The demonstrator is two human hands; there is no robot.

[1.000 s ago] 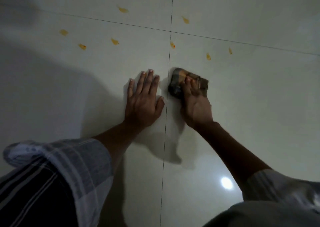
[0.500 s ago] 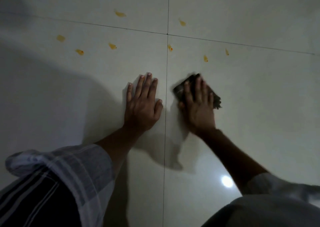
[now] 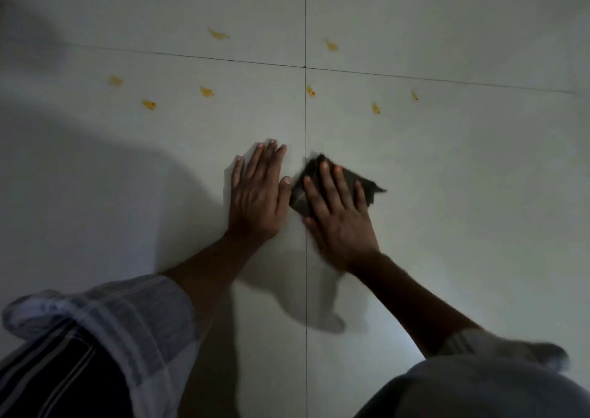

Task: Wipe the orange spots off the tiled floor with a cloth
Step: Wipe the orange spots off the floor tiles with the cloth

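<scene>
I saw the dark cloth lying on the tiled floor at the centre of the frame, just right of the vertical grout line. The right hand lay flat on it, fingers spread and pressing down, with cloth edges showing on both sides of the hand. The left hand rested palm-down on the floor just left of the cloth, fingers together, thumb near the cloth's edge. Eight orange spots sat scattered across the upper part of the frame, apart from the cloth. A striped sleeve filled the lower left.
</scene>
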